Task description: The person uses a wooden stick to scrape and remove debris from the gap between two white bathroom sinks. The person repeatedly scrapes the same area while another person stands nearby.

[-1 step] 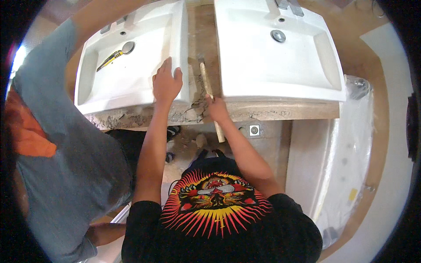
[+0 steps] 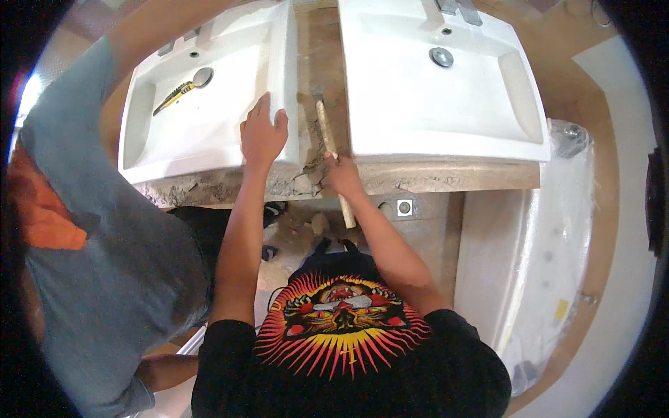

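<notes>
My left hand [image 2: 265,136] rests palm down on the right rim of the left white washbasin [image 2: 216,132], fingers stretched out and the thumb apart. My right hand [image 2: 342,174] is wrapped round a long pale wooden stick [image 2: 325,129]. The stick slants through the gap between the two basins. Its far end lies by a small greyish patch on the countertop, whose nature I cannot make out; its near end juts out below my fist, past the counter's front edge. Broken, crumbly mortar [image 2: 303,182] shows along that edge beside my right hand. The right washbasin [image 2: 432,104] stands just beyond.
A yellow-and-black utility knife [image 2: 173,97] lies in the left basin near its round drain cover [image 2: 202,76]. Close on my left stands another person [image 2: 118,244] in grey, an arm reaching over that basin. A plastic-wrapped white bathtub [image 2: 550,265] is on the right. Below is a square floor drain [image 2: 404,207].
</notes>
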A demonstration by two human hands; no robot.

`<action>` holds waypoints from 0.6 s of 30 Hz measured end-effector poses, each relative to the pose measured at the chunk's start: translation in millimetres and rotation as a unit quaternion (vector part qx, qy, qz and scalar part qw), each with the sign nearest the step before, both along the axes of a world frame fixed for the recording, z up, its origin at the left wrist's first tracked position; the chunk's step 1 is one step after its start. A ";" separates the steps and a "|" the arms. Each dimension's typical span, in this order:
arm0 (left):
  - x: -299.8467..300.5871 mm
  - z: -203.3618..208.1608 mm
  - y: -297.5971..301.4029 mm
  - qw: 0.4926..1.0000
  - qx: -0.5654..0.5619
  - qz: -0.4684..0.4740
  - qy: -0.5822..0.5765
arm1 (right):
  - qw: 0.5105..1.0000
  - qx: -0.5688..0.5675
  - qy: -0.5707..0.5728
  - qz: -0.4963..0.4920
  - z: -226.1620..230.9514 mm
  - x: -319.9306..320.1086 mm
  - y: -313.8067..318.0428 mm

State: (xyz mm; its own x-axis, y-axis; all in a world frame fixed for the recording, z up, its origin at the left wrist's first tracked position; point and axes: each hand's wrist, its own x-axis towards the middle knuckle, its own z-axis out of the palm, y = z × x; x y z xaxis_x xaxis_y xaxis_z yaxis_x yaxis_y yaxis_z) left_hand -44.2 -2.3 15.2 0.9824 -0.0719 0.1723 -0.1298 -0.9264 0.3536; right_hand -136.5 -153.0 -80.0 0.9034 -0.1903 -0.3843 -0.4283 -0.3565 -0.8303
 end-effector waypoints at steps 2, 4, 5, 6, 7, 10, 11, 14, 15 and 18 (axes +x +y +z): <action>1.2 -2.9 -1.5 1.000 0.003 0.012 -0.004 | 1.000 0.008 -0.001 0.004 -2.7 -0.4 -1.9; 3.3 -5.6 -3.6 0.999 0.022 0.031 0.017 | 0.999 0.034 0.026 0.009 -5.3 0.8 -5.6; 7.4 -5.9 -5.6 0.999 0.026 0.032 -0.011 | 0.998 0.054 0.008 0.014 -6.9 3.1 -8.2; 7.6 -6.2 -6.5 0.999 0.030 0.030 -0.028 | 0.998 0.048 0.002 0.027 -7.5 2.2 -10.1; 9.7 -5.4 -7.9 0.998 0.035 0.035 -0.025 | 0.997 0.044 0.035 0.059 -8.5 4.6 -12.8; 13.4 -2.2 -11.1 0.999 0.005 0.046 0.009 | 0.997 0.058 -0.040 0.038 -8.9 5.2 -16.9; 15.3 -1.1 -12.4 0.999 0.002 0.047 0.011 | 0.996 0.065 -0.043 0.036 -8.3 7.1 -17.8; 16.2 1.5 -14.6 0.998 -0.013 0.056 0.018 | 0.995 0.078 -0.009 0.061 -7.5 5.7 -16.2; 17.1 2.3 -15.2 0.998 -0.017 0.055 0.014 | 0.995 0.079 -0.014 0.052 -6.5 5.1 -15.2; 19.0 4.6 -16.2 0.999 -0.011 0.052 0.010 | 0.997 0.067 0.010 0.042 -4.2 5.9 -12.3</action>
State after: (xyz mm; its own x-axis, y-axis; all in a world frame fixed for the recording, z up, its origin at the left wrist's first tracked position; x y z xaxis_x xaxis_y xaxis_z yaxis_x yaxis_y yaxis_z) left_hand -25.1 -18.5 19.8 0.9875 0.0350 0.1535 -0.0254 -0.9267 0.3749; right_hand -130.6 -165.3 -84.1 0.9056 -0.0593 -0.4199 -0.4190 -0.2780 -0.8644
